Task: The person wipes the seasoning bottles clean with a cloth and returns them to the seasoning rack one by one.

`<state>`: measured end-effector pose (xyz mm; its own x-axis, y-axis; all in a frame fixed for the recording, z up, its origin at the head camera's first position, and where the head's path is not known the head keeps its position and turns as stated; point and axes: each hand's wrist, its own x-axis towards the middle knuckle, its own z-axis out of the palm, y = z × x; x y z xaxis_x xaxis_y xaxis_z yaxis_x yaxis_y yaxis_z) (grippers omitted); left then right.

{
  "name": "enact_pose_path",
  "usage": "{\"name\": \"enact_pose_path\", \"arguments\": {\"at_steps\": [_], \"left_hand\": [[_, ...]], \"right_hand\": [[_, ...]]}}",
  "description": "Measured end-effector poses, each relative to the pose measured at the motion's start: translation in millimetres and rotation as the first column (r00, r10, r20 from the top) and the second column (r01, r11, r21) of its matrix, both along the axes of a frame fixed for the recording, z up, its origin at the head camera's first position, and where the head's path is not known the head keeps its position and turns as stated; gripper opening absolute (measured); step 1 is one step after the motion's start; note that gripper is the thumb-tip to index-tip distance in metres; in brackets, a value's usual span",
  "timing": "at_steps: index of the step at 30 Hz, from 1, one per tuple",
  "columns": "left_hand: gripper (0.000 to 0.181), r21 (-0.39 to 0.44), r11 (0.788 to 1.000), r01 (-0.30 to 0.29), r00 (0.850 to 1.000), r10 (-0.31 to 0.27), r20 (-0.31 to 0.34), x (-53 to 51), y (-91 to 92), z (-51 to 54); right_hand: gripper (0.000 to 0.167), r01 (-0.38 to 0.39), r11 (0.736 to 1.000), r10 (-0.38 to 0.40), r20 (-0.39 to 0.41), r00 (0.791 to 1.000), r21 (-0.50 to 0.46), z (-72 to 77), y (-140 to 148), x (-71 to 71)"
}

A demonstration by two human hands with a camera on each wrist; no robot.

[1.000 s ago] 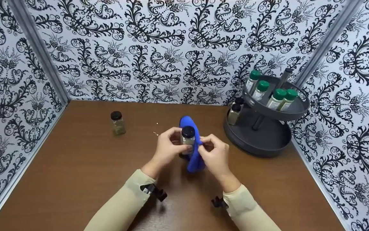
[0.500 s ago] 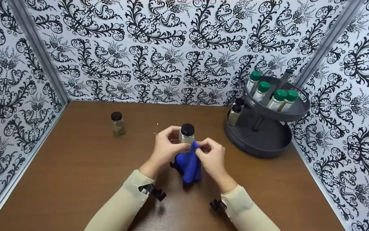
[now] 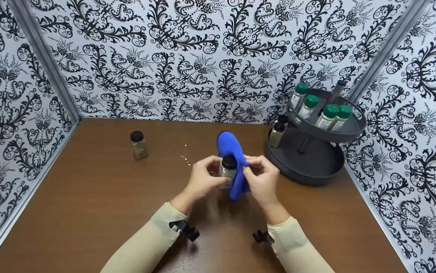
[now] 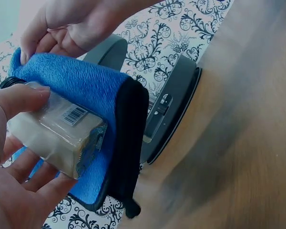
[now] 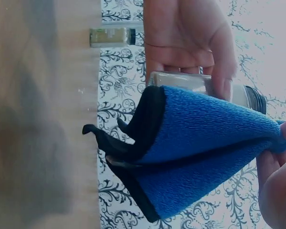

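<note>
Relative to half a second ago, the blue cloth has swung up: it hung below the black-capped spice jar and now spans its right side, the upper end rising past the cap. Jar and hands have also shifted slightly rightward. For the work in hand, this sets the cloth along the jar's wall, apparently in contact, rather than beneath it. The left hand holds the jar cap-up, its grip spread only to the jar's width, thumb on one face and fingers opposite. The right hand keeps a narrow grip, pinching a gathered part of the cloth between thumb and fingers. The jar is held above the table, from here left of the two-tier rack.
</note>
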<state>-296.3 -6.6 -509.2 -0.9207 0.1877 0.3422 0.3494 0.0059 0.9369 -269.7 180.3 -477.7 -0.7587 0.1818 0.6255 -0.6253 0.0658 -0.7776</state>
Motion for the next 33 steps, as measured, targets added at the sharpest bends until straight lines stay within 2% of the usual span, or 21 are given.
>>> {"name": "enact_pose_path", "arguments": {"at_steps": [6,11,16,20,24,26,33], "left_hand": [[0.046,0.028,1.000,-0.011,1.000,0.011,-0.003,-1.2,-2.6,0.6],[0.046,0.092,0.995,-0.029,1.000,0.028,0.013,-0.8,-6.8,6.8],[0.047,0.148,0.988,-0.054,0.999,0.054,0.005,0.2,-13.3,18.9],[0.046,0.135,0.987,-0.082,0.996,0.084,-0.014,-0.1,-16.6,25.9],[0.047,0.112,0.987,-0.116,0.993,0.118,-0.014,-1.1,-16.2,27.1],[0.047,0.113,0.987,-0.113,0.993,0.114,-0.003,-1.1,-15.1,26.0],[0.048,0.106,0.994,-0.021,1.000,0.020,0.007,-0.3,-10.6,17.8]], "right_hand": [[0.010,-0.003,0.999,0.000,0.094,0.996,0.033,-4.6,-2.8,-0.8],[0.010,-0.020,0.994,-0.002,0.203,0.979,0.109,-7.2,-5.7,-2.1],[0.014,-0.033,0.965,-0.042,0.278,0.960,0.259,-14.3,-9.7,-3.5],[0.015,-0.055,0.947,-0.046,0.302,0.952,0.317,-19.9,-12.6,-4.1],[0.016,-0.045,0.953,-0.048,0.296,0.954,0.299,-20.5,-14.3,-2.5],[0.016,-0.030,0.962,-0.050,0.282,0.958,0.271,-19.7,-14.1,-1.5],[0.011,0.006,0.992,-0.029,0.182,0.983,0.128,-10.1,-9.9,2.3]]}}
